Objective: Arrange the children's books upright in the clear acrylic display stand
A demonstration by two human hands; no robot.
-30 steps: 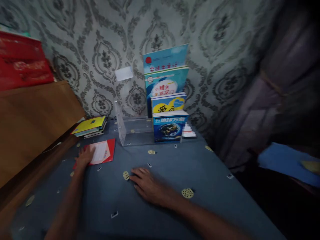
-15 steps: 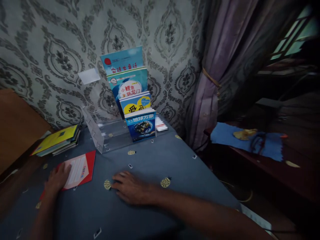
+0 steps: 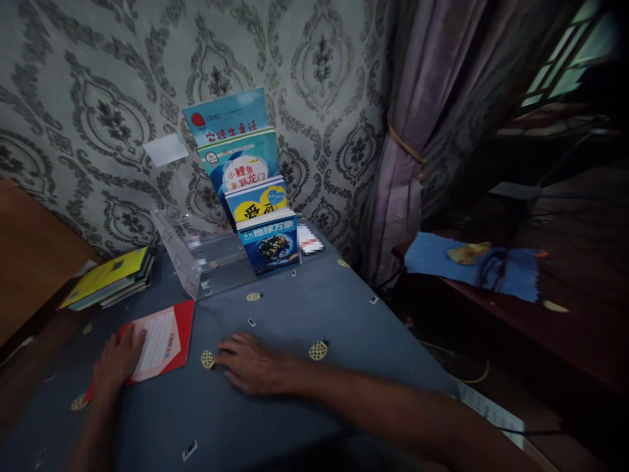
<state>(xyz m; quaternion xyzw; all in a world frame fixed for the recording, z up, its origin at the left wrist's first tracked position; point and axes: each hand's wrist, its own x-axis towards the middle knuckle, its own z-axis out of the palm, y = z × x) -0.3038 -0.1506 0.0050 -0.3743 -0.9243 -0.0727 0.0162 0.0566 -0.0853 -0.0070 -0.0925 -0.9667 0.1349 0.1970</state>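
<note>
My left hand (image 3: 116,360) lies palm down on the left part of a thin red book (image 3: 185,328), which has a pale panel printed with lines of text. The fingers rest on the cover, and the book lies on the table. To the right, my right hand (image 3: 249,364) is flat on the blue-grey tablecloth (image 3: 275,426) with its fingers stretched out and nothing in them. Beyond both hands stands a clear plastic book rack (image 3: 184,259). Its right side holds several upright books (image 3: 268,246) in stepped rows, with a blue one showing the Earth in front.
A stack of books (image 3: 111,275) with a yellow cover on top lies at the left. Against the wall hangs a purple curtain (image 3: 398,177). A dark red bench (image 3: 442,298) at the right bears a blue cloth (image 3: 422,259). A blurred brownish shape crosses the left edge.
The red book and my left hand have shifted a little to the right over the table. My right hand stays nearly in place. The camera view has turned slightly right.
</note>
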